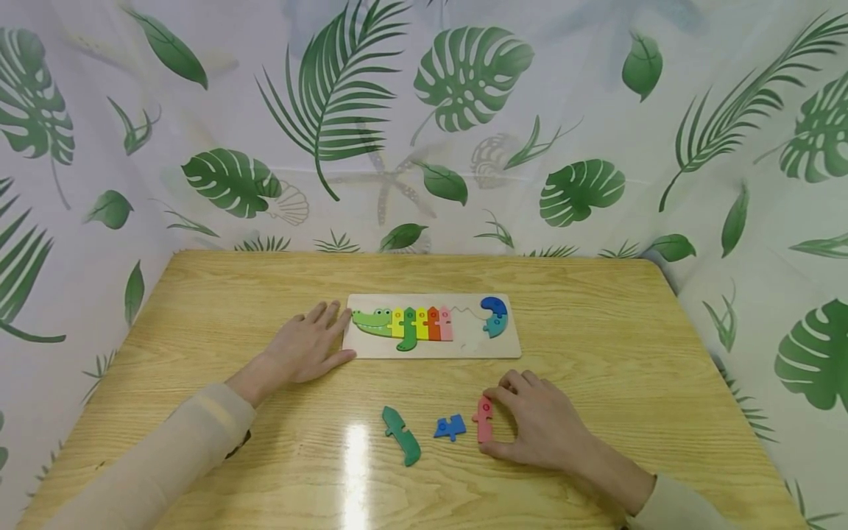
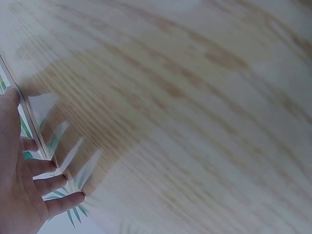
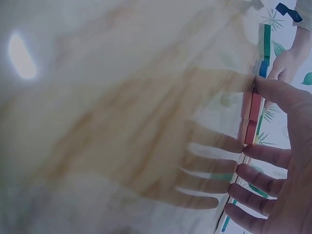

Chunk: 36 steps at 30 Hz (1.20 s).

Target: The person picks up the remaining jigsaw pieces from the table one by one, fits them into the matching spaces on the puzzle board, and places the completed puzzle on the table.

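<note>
A wooden crocodile puzzle board lies on the table, with a green head piece, several numbered body pieces and a blue tail in it; a bare gap lies before the tail. At its left edge my left hand touches the board with fingers spread, also visible in the left wrist view. Below the board my right hand holds a pink puzzle piece by its two ends, between thumb and index finger. In the right wrist view this piece shows edge-on at the table.
Left of the pink piece lie a small blue puzzle piece and a green leg piece. A leaf-print cloth hangs behind the wooden table and along its sides.
</note>
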Each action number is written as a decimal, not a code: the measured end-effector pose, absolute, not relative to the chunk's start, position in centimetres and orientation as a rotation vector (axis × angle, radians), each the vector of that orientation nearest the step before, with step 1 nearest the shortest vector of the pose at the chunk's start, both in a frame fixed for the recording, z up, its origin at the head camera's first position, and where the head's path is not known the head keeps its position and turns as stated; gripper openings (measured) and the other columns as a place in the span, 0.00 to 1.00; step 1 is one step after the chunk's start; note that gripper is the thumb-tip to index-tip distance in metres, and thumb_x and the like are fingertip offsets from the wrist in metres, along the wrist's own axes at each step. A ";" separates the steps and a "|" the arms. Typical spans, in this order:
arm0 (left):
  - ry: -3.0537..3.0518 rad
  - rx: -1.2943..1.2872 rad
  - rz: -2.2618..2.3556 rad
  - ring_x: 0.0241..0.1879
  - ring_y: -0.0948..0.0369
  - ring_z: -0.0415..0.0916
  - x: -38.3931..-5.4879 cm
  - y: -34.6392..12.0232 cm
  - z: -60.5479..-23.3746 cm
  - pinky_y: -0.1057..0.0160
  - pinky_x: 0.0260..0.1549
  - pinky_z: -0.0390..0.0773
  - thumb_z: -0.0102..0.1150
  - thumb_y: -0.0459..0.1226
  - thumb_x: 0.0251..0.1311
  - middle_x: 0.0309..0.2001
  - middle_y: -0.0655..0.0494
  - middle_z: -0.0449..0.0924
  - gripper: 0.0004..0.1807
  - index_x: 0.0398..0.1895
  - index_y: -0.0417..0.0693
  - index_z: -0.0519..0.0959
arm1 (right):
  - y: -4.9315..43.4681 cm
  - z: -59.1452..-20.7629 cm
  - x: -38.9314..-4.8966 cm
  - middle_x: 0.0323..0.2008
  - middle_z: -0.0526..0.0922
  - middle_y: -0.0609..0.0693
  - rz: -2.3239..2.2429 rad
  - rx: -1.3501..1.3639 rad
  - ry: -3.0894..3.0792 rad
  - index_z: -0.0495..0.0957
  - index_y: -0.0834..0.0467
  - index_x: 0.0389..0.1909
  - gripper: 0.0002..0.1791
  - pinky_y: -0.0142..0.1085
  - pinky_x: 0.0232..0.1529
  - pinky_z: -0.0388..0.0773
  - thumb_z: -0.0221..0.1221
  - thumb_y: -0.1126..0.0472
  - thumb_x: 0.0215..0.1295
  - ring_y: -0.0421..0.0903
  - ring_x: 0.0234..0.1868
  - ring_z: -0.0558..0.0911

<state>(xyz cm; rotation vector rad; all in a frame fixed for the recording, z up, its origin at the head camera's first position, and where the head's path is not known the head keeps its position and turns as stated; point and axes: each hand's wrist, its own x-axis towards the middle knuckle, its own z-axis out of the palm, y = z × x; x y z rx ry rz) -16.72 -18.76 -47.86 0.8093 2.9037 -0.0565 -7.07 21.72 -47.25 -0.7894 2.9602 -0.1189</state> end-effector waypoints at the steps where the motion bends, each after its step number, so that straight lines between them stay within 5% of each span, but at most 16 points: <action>1: 2.904 0.810 -0.059 0.80 0.37 0.62 -16.7 -18.8 -47.9 0.36 0.66 0.77 0.43 0.63 0.79 0.81 0.34 0.59 0.44 0.84 0.42 0.58 | 21.7 -47.3 -7.1 0.47 0.79 0.43 -0.119 -0.789 2.961 0.85 0.46 0.56 0.40 0.42 0.46 0.81 0.68 0.22 0.52 0.42 0.46 0.75; 36: 2.906 0.811 -0.076 0.79 0.37 0.62 -16.7 -18.7 -47.8 0.36 0.67 0.77 0.43 0.62 0.79 0.81 0.34 0.59 0.44 0.84 0.42 0.58 | 21.7 -46.6 -7.8 0.47 0.80 0.43 -0.143 -0.802 2.951 0.84 0.46 0.58 0.39 0.41 0.45 0.79 0.69 0.24 0.52 0.42 0.45 0.76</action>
